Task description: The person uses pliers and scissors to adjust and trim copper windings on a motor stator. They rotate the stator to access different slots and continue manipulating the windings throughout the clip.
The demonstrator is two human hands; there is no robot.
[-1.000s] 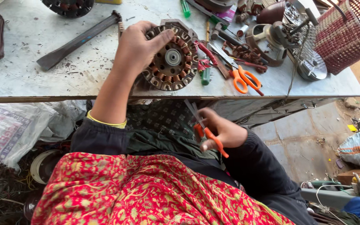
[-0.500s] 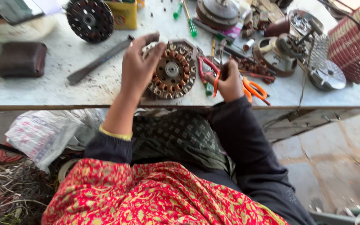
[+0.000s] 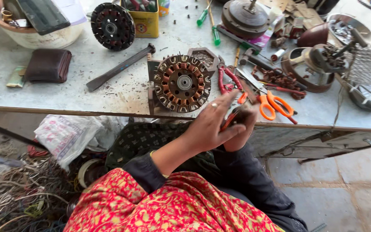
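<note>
Head view: both hands meet at desk (image 3: 86,92) edge, left hand (image 3: 209,126) curled over, right hand (image 3: 239,129) clenched on orange-handled tool (image 3: 232,118), 5 o'clock of motor stator (image 3: 182,83). Step looks like readying the tool; next move needs its tip brought to the stator windings

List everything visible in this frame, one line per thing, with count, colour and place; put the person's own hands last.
motor stator: 1, copper and grey, table edge at centre
second stator: 1, black, table top left of centre
metal bar: 1, dark, left of the motor stator
wallet: 1, brown, table left
tin: 1, yellow, table top
screwdrivers: 2, green handles, table top
pliers: 1, red handles, right of the motor stator
scissors: 1, orange handles, table right
wires: pile, mixed, floor left
left hand: over the table edge
right hand: holds an orange-handled tool
</note>
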